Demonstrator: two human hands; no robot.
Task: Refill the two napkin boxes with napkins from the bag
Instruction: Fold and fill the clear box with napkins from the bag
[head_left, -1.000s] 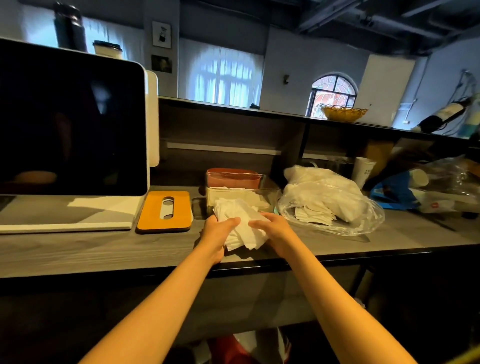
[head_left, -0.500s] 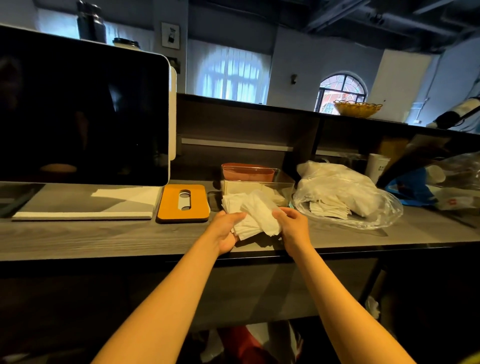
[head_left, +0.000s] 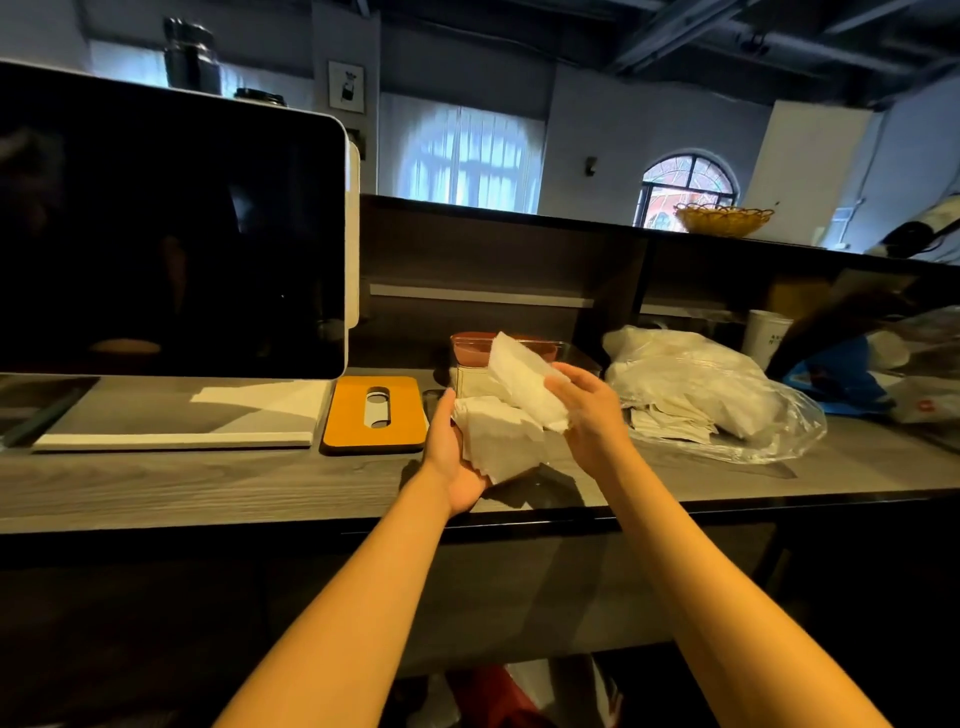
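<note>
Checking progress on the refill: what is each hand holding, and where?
Left hand cradles the napkin stack from beneath; right hand pinches a lifted napkin at its right edge.

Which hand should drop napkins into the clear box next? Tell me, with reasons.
Right. The right hand already lifts a few napkins just before the clear box; the left hand cradles the remaining stack.

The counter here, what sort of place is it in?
Probably a café or shop service counter: a till-style touchscreen stands on the counter, beside open napkin boxes being refilled, with a paper cup further along.
</note>
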